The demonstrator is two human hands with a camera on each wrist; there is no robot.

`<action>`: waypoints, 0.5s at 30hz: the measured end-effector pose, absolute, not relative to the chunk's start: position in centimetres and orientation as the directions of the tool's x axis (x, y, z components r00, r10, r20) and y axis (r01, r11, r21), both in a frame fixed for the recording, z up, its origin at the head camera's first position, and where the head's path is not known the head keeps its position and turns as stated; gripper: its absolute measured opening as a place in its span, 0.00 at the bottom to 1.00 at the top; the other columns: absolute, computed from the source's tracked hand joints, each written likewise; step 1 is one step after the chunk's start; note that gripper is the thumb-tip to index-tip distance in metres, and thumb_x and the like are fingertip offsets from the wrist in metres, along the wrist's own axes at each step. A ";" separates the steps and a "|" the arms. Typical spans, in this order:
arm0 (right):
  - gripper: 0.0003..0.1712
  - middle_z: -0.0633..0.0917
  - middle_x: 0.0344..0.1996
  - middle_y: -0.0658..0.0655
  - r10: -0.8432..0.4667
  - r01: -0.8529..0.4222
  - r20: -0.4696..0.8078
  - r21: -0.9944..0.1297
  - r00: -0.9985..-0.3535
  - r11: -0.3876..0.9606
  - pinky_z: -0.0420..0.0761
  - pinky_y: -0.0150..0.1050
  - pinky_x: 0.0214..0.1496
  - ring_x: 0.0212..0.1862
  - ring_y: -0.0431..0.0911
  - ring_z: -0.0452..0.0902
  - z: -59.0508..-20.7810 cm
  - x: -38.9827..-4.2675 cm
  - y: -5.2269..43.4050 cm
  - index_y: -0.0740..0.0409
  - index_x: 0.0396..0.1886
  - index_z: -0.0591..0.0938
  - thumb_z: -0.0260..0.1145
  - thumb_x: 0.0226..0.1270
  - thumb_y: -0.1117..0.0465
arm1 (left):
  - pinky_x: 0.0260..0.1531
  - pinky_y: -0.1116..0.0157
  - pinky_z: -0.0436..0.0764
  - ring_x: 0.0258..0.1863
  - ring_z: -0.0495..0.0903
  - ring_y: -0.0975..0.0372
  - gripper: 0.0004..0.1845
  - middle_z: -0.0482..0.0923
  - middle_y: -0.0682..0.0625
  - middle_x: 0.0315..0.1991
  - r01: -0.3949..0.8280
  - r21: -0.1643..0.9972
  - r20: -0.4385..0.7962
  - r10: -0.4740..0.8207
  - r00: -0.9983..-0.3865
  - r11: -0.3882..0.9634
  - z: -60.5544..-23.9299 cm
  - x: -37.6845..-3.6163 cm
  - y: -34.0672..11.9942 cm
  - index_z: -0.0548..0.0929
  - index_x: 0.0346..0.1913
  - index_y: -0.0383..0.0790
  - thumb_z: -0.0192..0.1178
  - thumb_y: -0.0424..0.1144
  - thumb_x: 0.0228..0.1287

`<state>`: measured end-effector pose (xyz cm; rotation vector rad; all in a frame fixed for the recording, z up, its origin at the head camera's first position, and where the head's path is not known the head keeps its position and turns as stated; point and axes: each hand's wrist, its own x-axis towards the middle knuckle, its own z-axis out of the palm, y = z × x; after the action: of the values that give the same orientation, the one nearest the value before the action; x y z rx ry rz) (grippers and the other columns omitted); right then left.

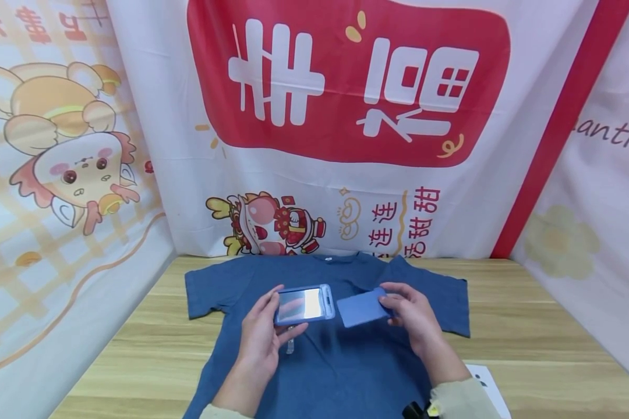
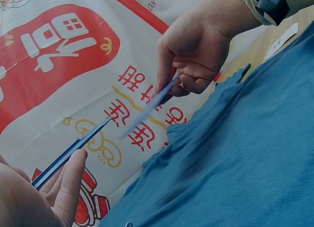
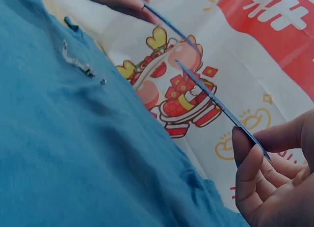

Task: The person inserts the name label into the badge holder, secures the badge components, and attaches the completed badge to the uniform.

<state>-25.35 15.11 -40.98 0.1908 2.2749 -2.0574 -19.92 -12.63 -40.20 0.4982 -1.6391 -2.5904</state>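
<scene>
Left hand [image 1: 264, 334] pinches a badge holder [image 1: 304, 304] flat, window up. Right hand [image 1: 411, 314] pinches a blue card [image 1: 361, 308] by its far edge, near corner aimed at the holder's end, likely for lining up. Under both: blue shirt [image 1: 325, 361] on table [image 1: 534, 326]. Behind: banner [image 1: 346, 87].

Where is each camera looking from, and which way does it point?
Head: up high, looking forward and down at the shirt, badge holder, card, both hands.
Left wrist: low by the left hand, facing across to the right hand.
Right wrist: low by the right hand, facing the left hand's fingertips.
All three share the holder, card and shirt.
</scene>
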 end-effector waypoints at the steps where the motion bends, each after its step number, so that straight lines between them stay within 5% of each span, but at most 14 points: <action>1: 0.23 0.90 0.51 0.56 0.040 0.139 -0.136 -0.985 -0.990 0.100 0.84 0.35 0.38 0.38 0.43 0.81 -41.1 -25.4 15.1 0.60 0.69 0.81 0.68 0.78 0.61 | 0.49 0.54 0.94 0.60 0.83 0.47 0.26 0.69 0.34 0.77 -0.140 0.883 -0.250 -0.197 -0.948 -0.448 -40.2 -19.9 -12.6 0.71 0.80 0.50 0.47 0.53 0.88; 15: 0.22 0.89 0.50 0.56 -0.021 0.190 -0.196 -0.967 -0.980 0.170 0.83 0.38 0.39 0.40 0.46 0.80 -42.7 -26.1 15.4 0.57 0.66 0.85 0.72 0.75 0.58 | 0.50 0.53 0.93 0.61 0.84 0.49 0.27 0.66 0.34 0.80 -0.167 0.871 -0.267 -0.159 -0.950 -0.463 -40.4 -20.0 -12.3 0.69 0.82 0.48 0.45 0.52 0.89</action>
<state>-26.11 15.37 -42.75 0.1653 2.2716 -1.9170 -19.95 -12.34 -40.43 0.4952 -1.6308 -2.6452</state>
